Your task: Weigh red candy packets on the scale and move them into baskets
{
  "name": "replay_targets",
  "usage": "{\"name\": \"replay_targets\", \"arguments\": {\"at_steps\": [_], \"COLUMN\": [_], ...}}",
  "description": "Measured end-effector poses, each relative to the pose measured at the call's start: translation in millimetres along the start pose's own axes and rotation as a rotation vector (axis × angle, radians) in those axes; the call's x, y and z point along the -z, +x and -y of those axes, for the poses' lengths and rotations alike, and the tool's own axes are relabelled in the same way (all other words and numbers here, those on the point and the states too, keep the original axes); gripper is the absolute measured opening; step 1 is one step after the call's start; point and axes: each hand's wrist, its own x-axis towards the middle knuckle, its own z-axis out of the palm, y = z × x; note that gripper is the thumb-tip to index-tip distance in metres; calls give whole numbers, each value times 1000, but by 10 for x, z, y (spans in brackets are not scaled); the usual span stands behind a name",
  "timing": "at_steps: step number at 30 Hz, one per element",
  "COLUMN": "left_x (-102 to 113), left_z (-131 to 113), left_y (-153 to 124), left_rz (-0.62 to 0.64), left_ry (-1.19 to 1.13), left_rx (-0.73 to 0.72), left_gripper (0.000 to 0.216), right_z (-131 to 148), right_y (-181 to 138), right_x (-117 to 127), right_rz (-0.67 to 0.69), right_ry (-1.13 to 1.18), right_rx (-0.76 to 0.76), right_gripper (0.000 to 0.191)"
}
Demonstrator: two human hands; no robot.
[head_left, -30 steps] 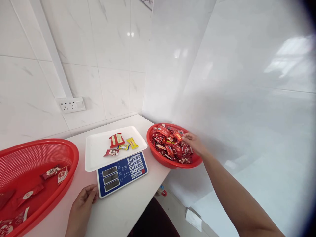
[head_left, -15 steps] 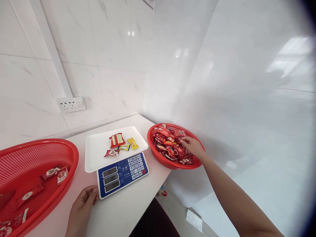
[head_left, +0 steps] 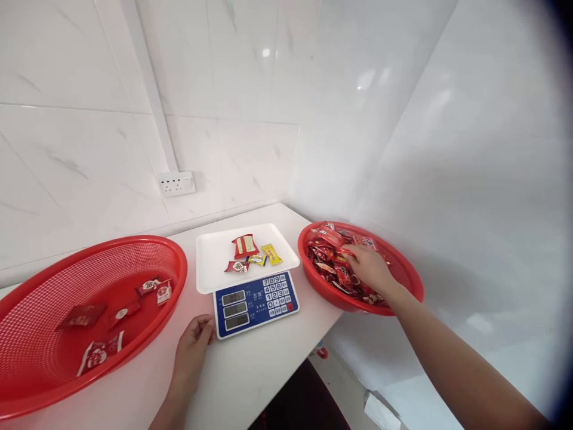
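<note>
My right hand (head_left: 370, 267) reaches into the red basket (head_left: 405, 276) on the right and lies on the heap of wrapped candies (head_left: 333, 254), fingers curled among them; what they hold is hidden. My left hand (head_left: 191, 345) rests on the white counter, fingers loosely curled, touching the front left corner of the blue scale (head_left: 255, 301). The scale's white tray (head_left: 215, 257) carries several candies (head_left: 250, 254): red ones and yellow ones.
A large red basket (head_left: 27, 280) on the left holds several red candy packs. A wall socket (head_left: 178, 183) sits on the tiled wall behind. The counter edge drops off in front of the scale, with the floor below.
The view has swung left, so everything sits further right in frame. My right hand has dipped deeper into the candy heap. My left hand has stayed by the scale.
</note>
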Motion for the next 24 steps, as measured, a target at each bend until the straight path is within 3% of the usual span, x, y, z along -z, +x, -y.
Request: {"name": "replay_targets", "arguments": {"at_steps": [2, 5, 10, 14, 19, 24], "left_x": [-9, -13, 11, 42, 43, 14], "left_z": [3, 12, 40, 74, 106, 106], "left_y": [-1, 0, 7, 10, 7, 13], "left_rz": [9, 16, -12, -45, -60, -65], "left_ry": [-6, -14, -47, -69, -103, -127], "left_rx": [-3, -11, -5, -2, 7, 22], "left_gripper": [37, 34, 30, 31, 27, 23], "right_z": [158, 552, 1256, 1529, 1312, 678], "right_y": [-6, -16, 9, 31, -137, -476], "right_x": [57, 55, -309, -554, -350, -114], "right_rz": [-85, -44, 197, 205, 111, -25], "right_ry": [52, 239, 408, 397, 365, 276], "right_rx": [5, 120, 319, 332, 330, 84], "right_gripper": [28, 27, 27, 33, 31, 30]}}
